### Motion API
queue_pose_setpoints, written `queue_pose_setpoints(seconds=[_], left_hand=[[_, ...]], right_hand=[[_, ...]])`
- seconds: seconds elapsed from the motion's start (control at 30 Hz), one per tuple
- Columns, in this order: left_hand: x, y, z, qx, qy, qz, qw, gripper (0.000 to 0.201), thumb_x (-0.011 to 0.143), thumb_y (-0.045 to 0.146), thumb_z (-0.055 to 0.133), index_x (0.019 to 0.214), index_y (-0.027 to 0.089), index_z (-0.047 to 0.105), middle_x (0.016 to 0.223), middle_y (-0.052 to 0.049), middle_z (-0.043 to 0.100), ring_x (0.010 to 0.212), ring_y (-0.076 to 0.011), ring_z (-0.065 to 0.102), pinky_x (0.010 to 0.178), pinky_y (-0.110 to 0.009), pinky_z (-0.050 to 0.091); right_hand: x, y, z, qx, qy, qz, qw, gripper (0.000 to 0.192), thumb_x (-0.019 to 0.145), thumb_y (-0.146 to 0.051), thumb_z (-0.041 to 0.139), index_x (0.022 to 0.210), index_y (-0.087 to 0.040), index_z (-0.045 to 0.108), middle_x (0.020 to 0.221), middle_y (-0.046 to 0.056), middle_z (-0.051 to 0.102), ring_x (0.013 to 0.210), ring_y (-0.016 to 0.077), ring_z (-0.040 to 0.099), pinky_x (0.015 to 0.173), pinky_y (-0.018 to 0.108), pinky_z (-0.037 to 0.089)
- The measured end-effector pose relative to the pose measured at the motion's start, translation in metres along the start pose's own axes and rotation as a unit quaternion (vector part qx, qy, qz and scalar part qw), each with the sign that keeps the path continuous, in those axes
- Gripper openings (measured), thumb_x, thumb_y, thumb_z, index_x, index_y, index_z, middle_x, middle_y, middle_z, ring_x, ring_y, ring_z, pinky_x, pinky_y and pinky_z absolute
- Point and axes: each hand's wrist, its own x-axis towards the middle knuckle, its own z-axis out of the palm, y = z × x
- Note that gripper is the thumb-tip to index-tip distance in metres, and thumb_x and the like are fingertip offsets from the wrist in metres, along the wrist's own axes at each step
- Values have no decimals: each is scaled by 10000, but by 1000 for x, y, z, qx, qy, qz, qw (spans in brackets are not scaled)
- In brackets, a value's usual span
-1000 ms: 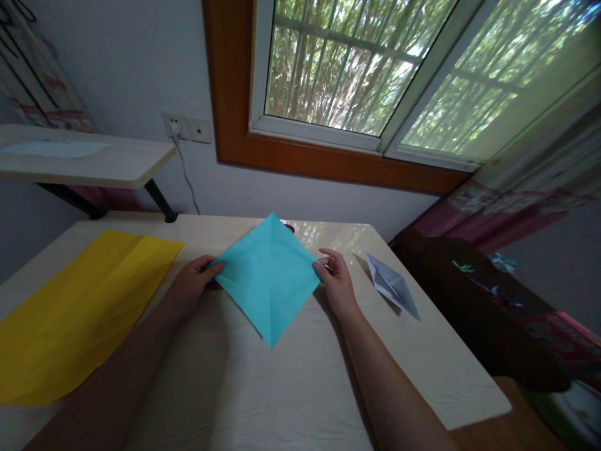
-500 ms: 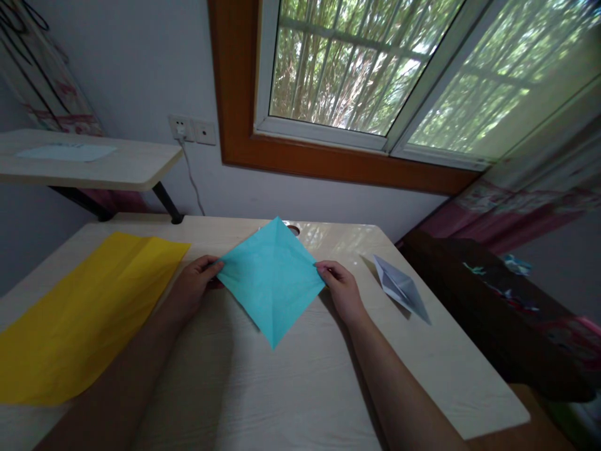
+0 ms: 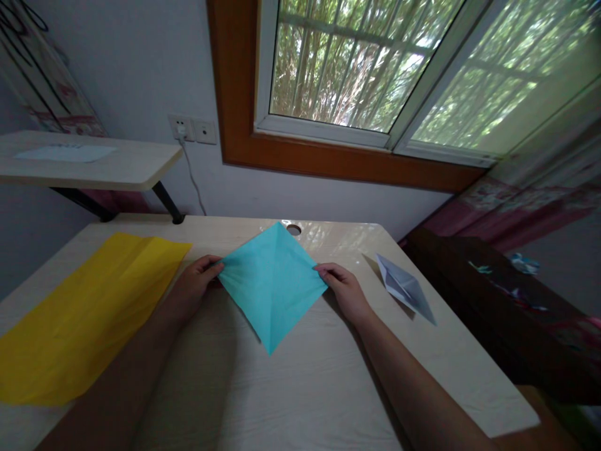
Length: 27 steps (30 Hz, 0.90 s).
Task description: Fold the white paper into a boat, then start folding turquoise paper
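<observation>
A square sheet of turquoise paper (image 3: 272, 285) is held corner-up like a diamond, with a crease running down its middle from top to bottom corner. My left hand (image 3: 200, 282) pinches its left corner between thumb and fingers. At the right corner, my right hand (image 3: 342, 288) pinches the sheet the same way. The paper is slightly above the desk, and its shadow shows along the lower left edge. Fingers behind the sheet are partly hidden.
A yellow paper sheet (image 3: 89, 319) lies left on the pale desk (image 3: 291, 401). A folded white paper piece (image 3: 406, 288) rests at right. A raised shelf (image 3: 141, 166) stands back left, and a round cable hole (image 3: 293, 230) is near the rear edge.
The turquoise sheet has dropped slightly, its bottom corner shifting down and a little left, so the cable hole shows more fully. Both hands keep their pinch. The view has shifted slightly.
</observation>
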Motion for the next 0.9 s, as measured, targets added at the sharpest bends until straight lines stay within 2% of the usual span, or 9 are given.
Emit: queue_pose_setpoints(seconds=[0.2,0.4,0.53,0.63,0.77,0.9], left_hand=[[1,-3,-2,-7,-10,-2,1000,269,763,370,734,952,182,703,870,-12,709,797,-182,649,785,-303,503],[-2,1,-5,56,-16,8,998,306,749,358,689,997,179,688,969,-49,714,888,-232,662,812,-350,507],[-4,7,-4,107,-4,40,993,461,757,324,667,1203,212,630,982,-36,689,918,-223,655,829,-342,497],[-9,13,-1,160,-16,53,986,547,792,289,609,1337,264,568,1084,-32,677,983,-223,648,897,-355,479],[-15,20,2,236,-34,63,969,432,809,284,533,1211,262,691,1229,-41,674,1161,-274,595,1025,-410,424],[-16,19,0,249,-40,87,964,400,770,264,497,1070,241,761,1222,-42,697,1219,-301,570,1099,-448,380]], right_hand=[[1,2,0,-3,-15,3,1000,170,854,-387,667,931,-270,764,984,19,732,958,238,615,863,353,445],[1,0,0,-8,-16,7,1000,177,853,-384,658,922,-264,768,980,28,732,959,246,615,860,364,448],[1,1,0,-4,-10,4,1000,177,847,-381,662,919,-263,772,981,30,735,968,250,619,872,370,448],[1,4,0,11,4,6,1000,168,839,-379,674,906,-263,774,984,32,737,978,255,623,885,377,450],[1,5,-2,21,5,12,1000,162,840,-377,674,903,-266,774,1000,27,740,993,253,625,896,373,453],[1,5,-2,23,15,18,999,171,832,-389,677,889,-263,779,1000,33,746,997,260,634,898,378,460]])
